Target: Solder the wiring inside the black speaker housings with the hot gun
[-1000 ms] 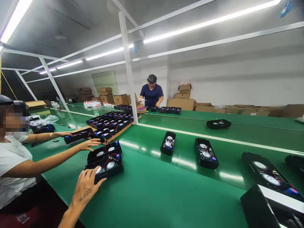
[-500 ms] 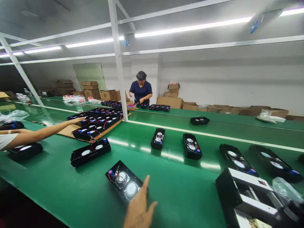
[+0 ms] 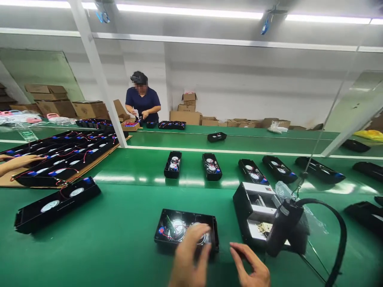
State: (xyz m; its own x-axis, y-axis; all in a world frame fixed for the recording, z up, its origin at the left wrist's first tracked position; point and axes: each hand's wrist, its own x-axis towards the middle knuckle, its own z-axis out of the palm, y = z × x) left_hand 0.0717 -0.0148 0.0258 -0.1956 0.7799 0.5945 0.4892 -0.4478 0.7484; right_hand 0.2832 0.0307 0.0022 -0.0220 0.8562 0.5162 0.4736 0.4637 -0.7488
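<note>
A black speaker box (image 3: 186,220) with two round drivers, thin wires and a red-and-blue part lies open side up on the green bench in front of me. Over its near right part is my left hand (image 3: 191,255), blurred, thumb and fingers apart; whether it touches the box I cannot tell. My right hand (image 3: 253,266) is just right of the box, fingers curved with a gap to the thumb and nothing visible between them. A black-and-white machine (image 3: 254,211) stands beyond my right hand, and a black hanging power tool (image 3: 284,227) with a cable is beside it.
Another speaker box (image 3: 56,203) lies at left. Rows of boxes (image 3: 80,149) sit on cardboard, with a co-worker's hand (image 3: 24,161) on them. More boxes (image 3: 212,166) lie along the line. Across stands a person (image 3: 143,99). A white post (image 3: 98,75) rises at left.
The view has swung right. The speaker box in front has turned from slanted to nearly sideways. My right hand has come into view, and my left hand remains over the box.
</note>
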